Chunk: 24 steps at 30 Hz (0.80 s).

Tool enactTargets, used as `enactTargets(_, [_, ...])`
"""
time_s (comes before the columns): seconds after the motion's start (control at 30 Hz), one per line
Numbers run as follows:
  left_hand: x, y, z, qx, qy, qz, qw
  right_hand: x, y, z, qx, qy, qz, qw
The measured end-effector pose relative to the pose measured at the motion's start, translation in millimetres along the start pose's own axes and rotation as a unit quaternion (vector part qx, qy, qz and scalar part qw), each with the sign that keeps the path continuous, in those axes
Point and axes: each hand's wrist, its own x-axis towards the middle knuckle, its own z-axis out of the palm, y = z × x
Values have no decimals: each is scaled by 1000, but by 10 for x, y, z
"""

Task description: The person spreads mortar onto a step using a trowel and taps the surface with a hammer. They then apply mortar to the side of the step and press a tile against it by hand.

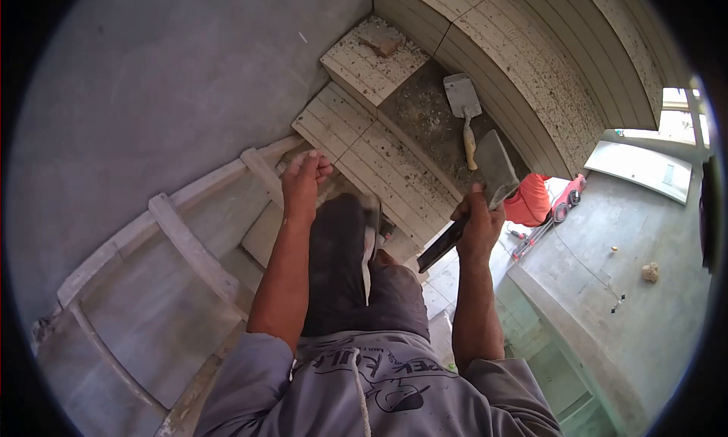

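Observation:
My right hand (479, 221) is wrapped round the black handle of a tool with a broad, flat grey blade (497, 168), held up at the right, blade pointing away from me. My left hand (305, 181) is raised beside my left knee, near the stair steps. Its fingers are loosely bent and slightly apart, and I see nothing in them. Beyond the blade a trowel (463, 100) with a pale wooden handle lies on a dusty, bare stair tread (425, 119). Tiled steps (364, 153) with grooved lines and scattered grit surround it.
A broken tile piece (383, 41) lies on an upper step by the grey wall (189, 65). Whitish wooden framing (189, 244) is at the left. Low on the right are a red-orange object (528, 202), a white panel (641, 170) and a small lump (650, 272) on the floor.

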Motion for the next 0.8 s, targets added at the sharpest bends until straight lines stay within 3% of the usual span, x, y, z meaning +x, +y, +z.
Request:
enactTargets(0.17, [129, 249, 202, 18, -4, 8, 1000, 23, -113, 216, 18, -5, 33, 999])
enactTargets(0.37, [545, -205, 593, 28, -12, -64, 997, 389, 71, 557, 69, 3, -1, 998])
enactTargets(0.47, [994, -276, 803, 19, -2, -92, 996, 766, 228, 806, 96, 0, 99, 990])
enactTargets(0.8, [2317, 114, 1588, 13, 4, -72, 997, 2016, 1217, 1863, 147, 87, 158, 973])
